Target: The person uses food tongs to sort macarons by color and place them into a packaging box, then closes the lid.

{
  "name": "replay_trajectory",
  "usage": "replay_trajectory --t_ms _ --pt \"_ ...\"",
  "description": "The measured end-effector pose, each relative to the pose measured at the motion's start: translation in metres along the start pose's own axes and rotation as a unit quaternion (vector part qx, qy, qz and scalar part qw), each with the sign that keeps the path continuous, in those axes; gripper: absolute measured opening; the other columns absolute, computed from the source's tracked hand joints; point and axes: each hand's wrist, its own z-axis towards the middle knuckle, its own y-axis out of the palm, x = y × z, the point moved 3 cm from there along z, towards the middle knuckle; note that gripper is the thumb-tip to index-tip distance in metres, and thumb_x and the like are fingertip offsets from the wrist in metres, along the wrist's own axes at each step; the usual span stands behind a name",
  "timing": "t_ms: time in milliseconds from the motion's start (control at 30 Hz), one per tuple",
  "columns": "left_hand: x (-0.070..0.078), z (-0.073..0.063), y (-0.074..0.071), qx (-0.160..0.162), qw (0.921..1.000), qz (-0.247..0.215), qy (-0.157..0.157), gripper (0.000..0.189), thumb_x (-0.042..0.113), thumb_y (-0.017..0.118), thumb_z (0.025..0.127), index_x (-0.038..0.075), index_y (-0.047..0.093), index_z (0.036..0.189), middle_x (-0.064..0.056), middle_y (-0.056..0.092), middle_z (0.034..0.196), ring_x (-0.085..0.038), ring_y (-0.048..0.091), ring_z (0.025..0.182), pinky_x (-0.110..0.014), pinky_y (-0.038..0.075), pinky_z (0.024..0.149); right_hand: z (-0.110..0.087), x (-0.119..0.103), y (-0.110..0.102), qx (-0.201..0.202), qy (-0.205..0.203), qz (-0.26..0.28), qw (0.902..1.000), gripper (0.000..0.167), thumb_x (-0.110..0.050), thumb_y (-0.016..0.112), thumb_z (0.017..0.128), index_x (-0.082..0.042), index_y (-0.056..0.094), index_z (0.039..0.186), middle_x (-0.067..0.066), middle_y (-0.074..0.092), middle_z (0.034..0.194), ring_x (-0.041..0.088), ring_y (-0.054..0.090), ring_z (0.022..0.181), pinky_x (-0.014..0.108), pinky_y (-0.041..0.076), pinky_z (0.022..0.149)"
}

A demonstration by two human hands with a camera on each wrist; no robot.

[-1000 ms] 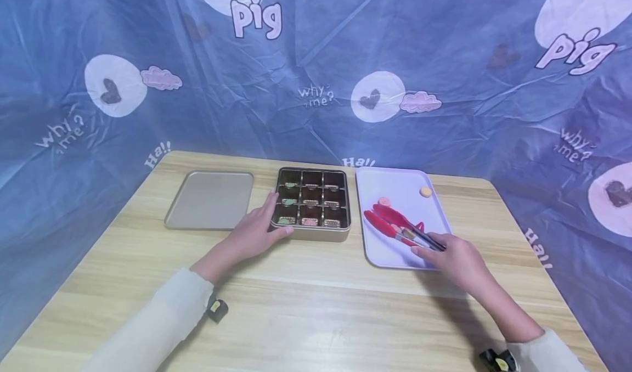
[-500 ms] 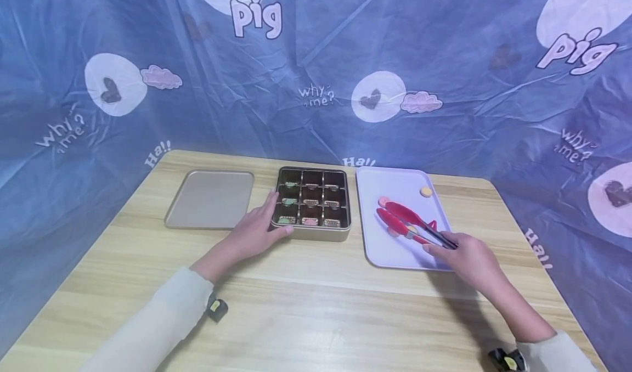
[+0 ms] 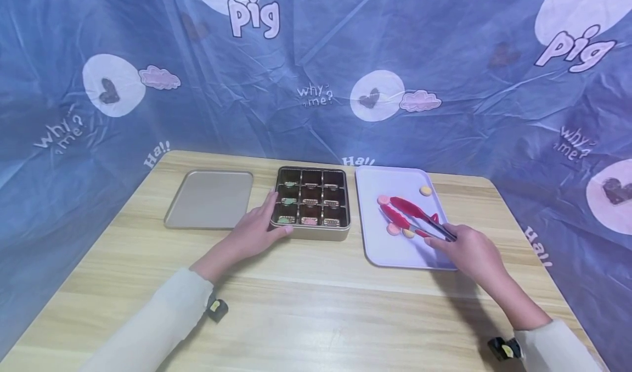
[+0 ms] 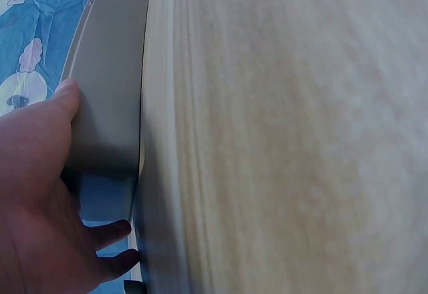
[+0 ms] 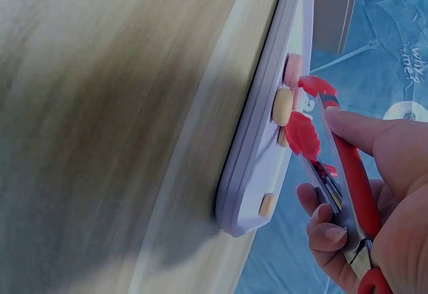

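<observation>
Tongs (image 3: 417, 213) hung over the tray (image 3: 387, 253), tips apart near the pink sweets (image 3: 393, 229); right hand (image 3: 475, 252) gripped both arms — seemingly to govern the gap. Left hand (image 3: 257, 228) lay against the tin's (image 3: 316, 233) near-left corner — probably to stop it sliding.

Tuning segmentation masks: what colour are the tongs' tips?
Red; the tongs' tips show best in the right wrist view.

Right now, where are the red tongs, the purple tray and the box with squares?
Red tongs (image 5: 356, 184): right wrist view, on red handle.
Purple tray (image 3: 382, 249): head view, on bare floor.
Box (image 3: 316, 234): head view, on front wall.
</observation>
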Motion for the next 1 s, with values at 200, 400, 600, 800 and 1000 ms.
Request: replay_trajectory --t_ms 200,400,600,800,1000 --pt "0.0 -0.001 0.0 -0.001 1.0 -0.001 -0.001 0.106 0.076 0.046 0.091 0.017 -0.007 0.163 -0.01 -0.001 0.171 -0.04 0.025 0.151 -0.056 0.021 0.124 0.005 -0.003 0.001 0.007 -0.003 -0.005 1.0 0.071 -0.043 0.081 0.082 0.011 0.064 0.126 0.028 0.071 0.097 0.026 0.054 0.065 0.03 0.034 0.05" --pt "-0.002 0.001 0.0 0.002 1.0 -0.002 -0.001 0.106 0.077 0.046 0.091 0.018 -0.006 0.163 -0.009 -0.001 0.171 -0.04 0.026 0.151 -0.057 0.022 0.123 0.011 -0.004 0.001 0.005 -0.001 -0.009 0.9999 0.07 -0.042 0.082 0.082 0.01 0.065 0.124 0.026 0.071 0.094 0.026 0.053 0.064 0.03 0.034 0.049" --pt "-0.002 0.001 0.0 0.001 1.0 -0.001 0.0 0.106 0.077 0.044 0.091 0.018 -0.007 0.163 -0.008 -0.002 0.171 -0.04 0.025 0.152 -0.056 0.021 0.124 0.014 -0.005 0.0 0.0 -0.008 -0.015 0.9999 0.069 -0.041 0.081 0.083 0.011 0.064 0.125 0.029 0.071 0.1 0.026 0.054 0.066 0.029 0.034 0.051" --pt "-0.003 0.001 0.0 0.001 1.0 -0.001 -0.001 0.106 0.077 0.045 0.091 0.019 -0.007 0.163 -0.007 -0.003 0.171 -0.04 0.024 0.152 -0.057 0.02 0.124 0.016 -0.005 0.001 -0.002 -0.01 -0.01 0.9999 0.061 -0.041 0.08 0.084 0.007 0.068 0.12 0.015 0.069 0.082 0.024 0.051 0.064 0.029 0.032 0.05" --pt "-0.003 0.001 0.001 -0.001 1.0 -0.001 -0.003 0.106 0.077 0.045 0.091 0.019 -0.007 0.163 -0.008 -0.003 0.171 -0.04 0.024 0.152 -0.057 0.02 0.124 0.017 -0.004 0.003 -0.002 -0.008 -0.009 0.9999 0.06 -0.04 0.08 0.084 0.007 0.069 0.12 0.013 0.067 0.079 0.023 0.05 0.063 0.03 0.032 0.05"
